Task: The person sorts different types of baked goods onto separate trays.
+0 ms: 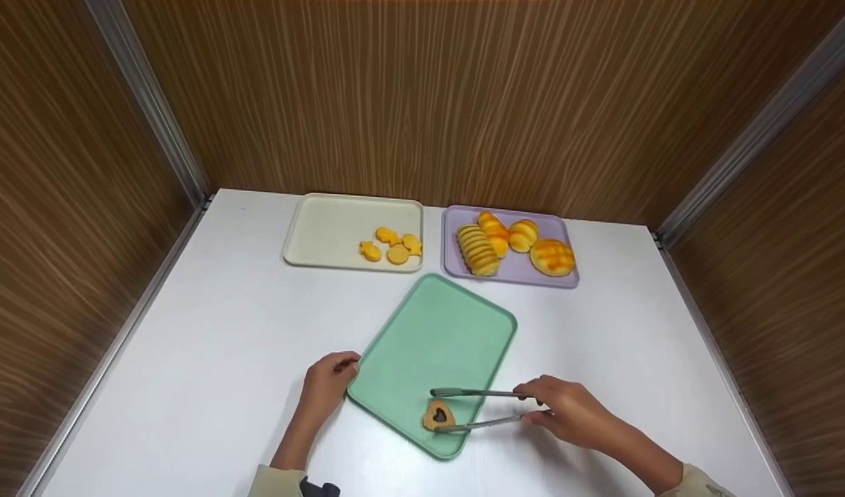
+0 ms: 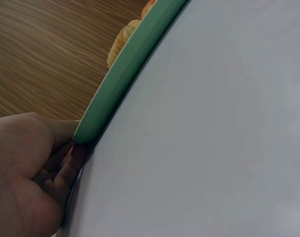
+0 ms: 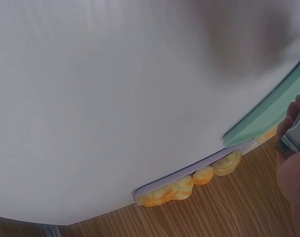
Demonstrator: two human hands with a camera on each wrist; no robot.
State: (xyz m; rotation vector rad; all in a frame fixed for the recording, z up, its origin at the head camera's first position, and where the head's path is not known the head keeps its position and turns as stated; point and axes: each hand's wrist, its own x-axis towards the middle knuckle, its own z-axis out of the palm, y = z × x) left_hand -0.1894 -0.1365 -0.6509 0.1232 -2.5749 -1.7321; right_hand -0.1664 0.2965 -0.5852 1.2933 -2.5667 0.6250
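A green tray (image 1: 436, 338) lies at an angle on the white table. My left hand (image 1: 329, 379) pinches its left corner; the left wrist view shows the thumb and fingers at the tray's edge (image 2: 103, 106). With my right hand (image 1: 567, 407) I hold metal tongs (image 1: 488, 393), their arms spread apart over the tray's near right part. Between the arms lies a heart-shaped cookie (image 1: 431, 408) with a dark heart centre. The lower tip overlaps the cookie's near edge; whether it touches is unclear. In the right wrist view only the tongs' handle end (image 3: 292, 138) shows.
At the back left, a cream tray (image 1: 326, 231) carries several small yellow-orange pieces (image 1: 398, 254), some fish-shaped. Beside it, a purple tray (image 1: 519, 276) bears several bread rolls (image 1: 552, 257). Wood-grain panels (image 1: 422, 96) wall the table (image 1: 208, 331) at the back and sides.
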